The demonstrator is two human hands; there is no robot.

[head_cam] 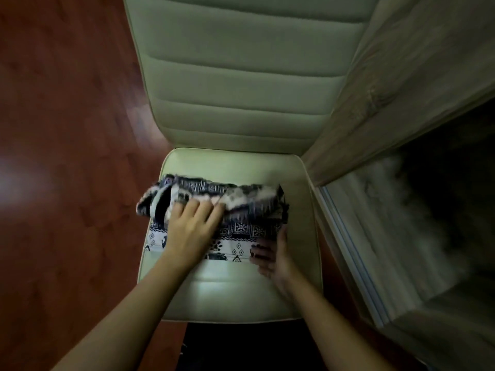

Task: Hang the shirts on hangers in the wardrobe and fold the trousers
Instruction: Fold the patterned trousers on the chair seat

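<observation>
The head view looks down at a pale chair (241, 290) with a padded seat and a ribbed back. The chair is the big thing in the middle, and everything else is told from it.

Left of the chair is a red-brown wood floor (67, 129) with a soft shine on it. Right of the chair stands a wardrobe (401, 89) with a light wood side. Its inside is dark and blurry, so I cannot tell what is in it.

On the chair seat lie the trousers (241, 228). They are dark blue and white with little shapes printed on them. They are folded into a long bundle. The long way of the bundle runs from the left side of the seat to the right side, across the seat. The top layer is bunched and lumpy along the far edge, near the chair back. The near part lies flat.

The left hand (191, 226) rests on the left half of the trousers, palm down, fingers spread out and pressing the cloth. The right hand (273, 255) is at the right near corner of the trousers. It is blurry, fingers loosely apart, touching the cloth edge. I cannot tell if it grips anything.
</observation>
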